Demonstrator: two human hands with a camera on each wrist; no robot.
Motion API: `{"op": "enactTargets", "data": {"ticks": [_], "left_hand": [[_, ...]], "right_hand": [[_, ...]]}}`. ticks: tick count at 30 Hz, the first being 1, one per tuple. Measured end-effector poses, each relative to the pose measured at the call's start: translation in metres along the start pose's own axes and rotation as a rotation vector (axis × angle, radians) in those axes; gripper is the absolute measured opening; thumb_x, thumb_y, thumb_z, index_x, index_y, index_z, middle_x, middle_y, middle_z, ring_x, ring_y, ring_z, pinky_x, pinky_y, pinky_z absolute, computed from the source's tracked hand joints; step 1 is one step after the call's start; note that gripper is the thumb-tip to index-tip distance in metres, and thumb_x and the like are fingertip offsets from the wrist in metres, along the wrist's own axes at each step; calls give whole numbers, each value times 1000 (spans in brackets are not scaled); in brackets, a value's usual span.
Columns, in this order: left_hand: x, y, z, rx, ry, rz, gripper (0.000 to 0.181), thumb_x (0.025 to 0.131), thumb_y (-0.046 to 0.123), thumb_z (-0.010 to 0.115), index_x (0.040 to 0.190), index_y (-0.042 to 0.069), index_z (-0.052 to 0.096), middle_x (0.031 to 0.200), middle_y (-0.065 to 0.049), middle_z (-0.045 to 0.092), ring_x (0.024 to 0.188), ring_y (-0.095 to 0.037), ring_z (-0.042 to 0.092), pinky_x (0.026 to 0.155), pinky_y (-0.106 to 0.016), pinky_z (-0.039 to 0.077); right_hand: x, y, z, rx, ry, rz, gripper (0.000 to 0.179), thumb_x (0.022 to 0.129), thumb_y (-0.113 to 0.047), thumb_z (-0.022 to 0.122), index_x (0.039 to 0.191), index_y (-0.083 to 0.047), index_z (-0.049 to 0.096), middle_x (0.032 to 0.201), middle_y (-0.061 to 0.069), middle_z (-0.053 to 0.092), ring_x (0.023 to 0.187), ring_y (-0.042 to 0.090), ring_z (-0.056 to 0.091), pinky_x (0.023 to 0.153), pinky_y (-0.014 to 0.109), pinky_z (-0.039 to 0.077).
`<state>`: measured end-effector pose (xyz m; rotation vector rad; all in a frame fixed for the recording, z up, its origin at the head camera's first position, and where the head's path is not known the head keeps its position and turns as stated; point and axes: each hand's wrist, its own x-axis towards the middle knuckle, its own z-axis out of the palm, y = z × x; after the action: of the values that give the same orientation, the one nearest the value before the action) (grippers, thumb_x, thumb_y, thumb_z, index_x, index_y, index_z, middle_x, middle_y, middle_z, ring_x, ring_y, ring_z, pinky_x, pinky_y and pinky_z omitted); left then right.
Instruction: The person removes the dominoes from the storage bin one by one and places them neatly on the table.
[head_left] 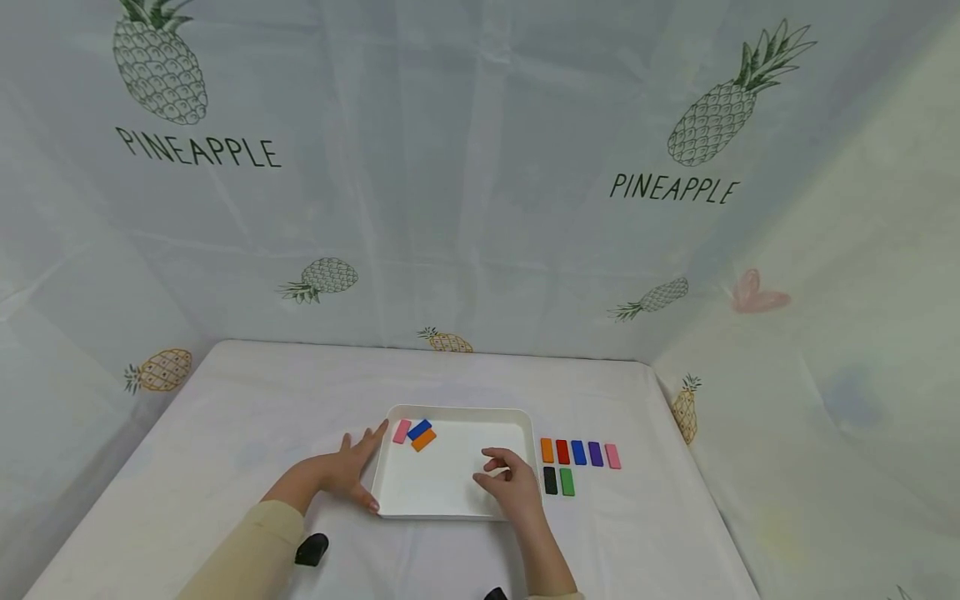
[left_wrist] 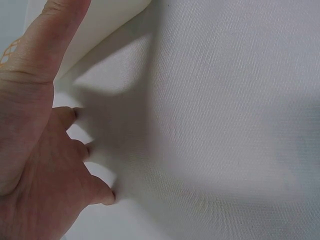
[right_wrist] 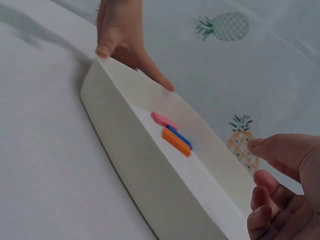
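A shallow white tray (head_left: 442,492) lies on the cloth-covered table. Toward its far left corner are a pink block (head_left: 402,431), a blue block (head_left: 419,429) and an orange block (head_left: 423,440), the last two side by side. My left hand (head_left: 347,471) spreads its fingers along the tray's left side, thumb at the near corner and a fingertip at the far one. Over the tray's right part, my right hand (head_left: 512,483) has thumb and forefinger apart with nothing between them. In the right wrist view its fingers (right_wrist: 262,192) bend loosely.
Right of the tray, small blocks stand in two rows: orange (head_left: 547,451), red (head_left: 562,452), blue (head_left: 578,452), purple (head_left: 596,454) and pink (head_left: 612,456), with black (head_left: 551,480) and green (head_left: 567,482) nearer. A pineapple-print curtain (head_left: 420,183) hangs behind the table.
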<state>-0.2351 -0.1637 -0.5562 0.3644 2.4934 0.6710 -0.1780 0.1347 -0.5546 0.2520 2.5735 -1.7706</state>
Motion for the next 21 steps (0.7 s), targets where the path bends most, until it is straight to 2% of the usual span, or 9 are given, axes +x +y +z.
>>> {"op": "enactTargets", "data": {"ticks": [6,13,21], "left_hand": [[-1,2,-2,4,-5,-6,136,58,44,91,157,16,2,158,-27,10,138,-59,-1,95,-81,14],[0,0,-1,2,-7,-11,136,58,43,92,157,16,2,158,-28,9,138,-59,-1,95,-81,14],[0,0,0,4,-2,-9,136,58,46,91,157,15,3,158,-27,9,139,-59,-1,95,-81,14]], "right_hand": [[2,-4,18,40,-35,9,39,78,-8,80,115,-5,68,84,2,59,68,16,51,55,19,45],[11,0,39,69,-141,-51,41,76,-4,82,114,1,67,84,2,61,73,14,51,60,19,45],[24,-1,56,71,-193,-36,40,77,-4,82,114,-1,67,89,4,61,76,14,52,64,20,47]]}}
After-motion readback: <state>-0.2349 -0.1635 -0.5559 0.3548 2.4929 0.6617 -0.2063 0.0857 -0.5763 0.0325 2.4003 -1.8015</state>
